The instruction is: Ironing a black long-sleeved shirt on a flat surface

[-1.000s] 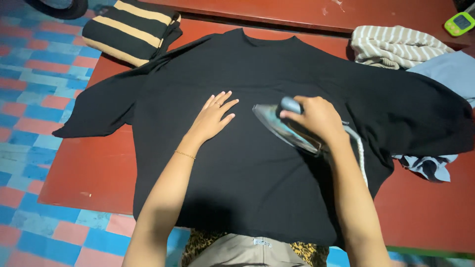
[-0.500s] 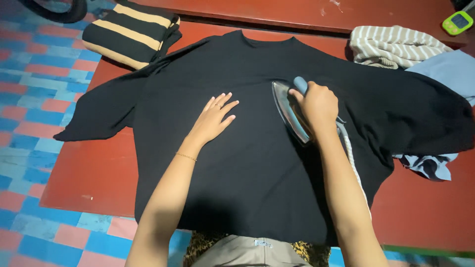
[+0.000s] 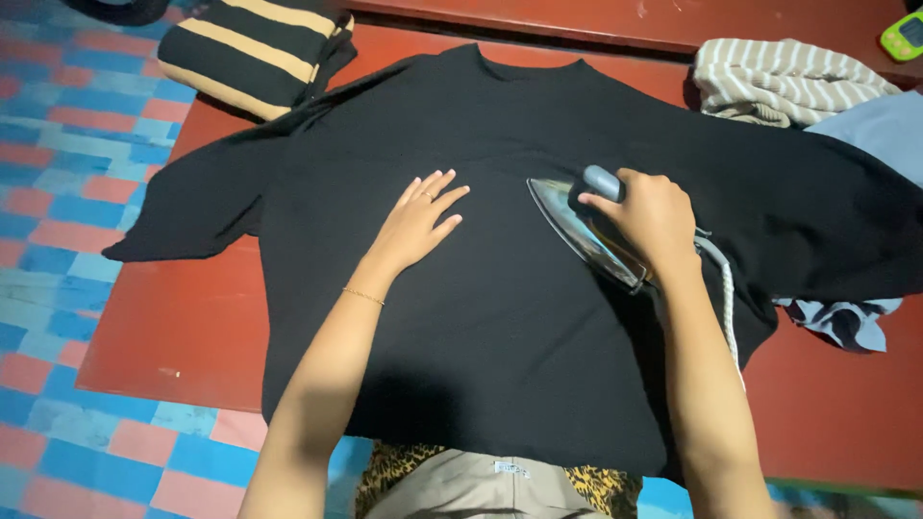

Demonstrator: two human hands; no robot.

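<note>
A black long-sleeved top [image 3: 500, 317] lies spread flat on a low red table [image 3: 183, 327]. My left hand [image 3: 418, 221] rests flat on the cloth near its middle, fingers apart, pressing it down. My right hand [image 3: 654, 221] grips the blue handle of a clothes iron [image 3: 582, 231] whose metal sole sits on the top, right of centre, tip pointing up-left. The iron's white cord [image 3: 726, 298] trails down along my right forearm.
A folded black-and-tan striped garment [image 3: 255, 53] lies at the table's back left. A beige striped cloth [image 3: 784, 82] and light blue fabric [image 3: 870, 130] sit at the back right, a small green device [image 3: 904, 34] beyond. Blue-and-pink tiled floor [image 3: 67, 144] lies left.
The iron slid up toward the collar half a second ago, then came back down and to the right. My left hand stayed flat in the same spot.
</note>
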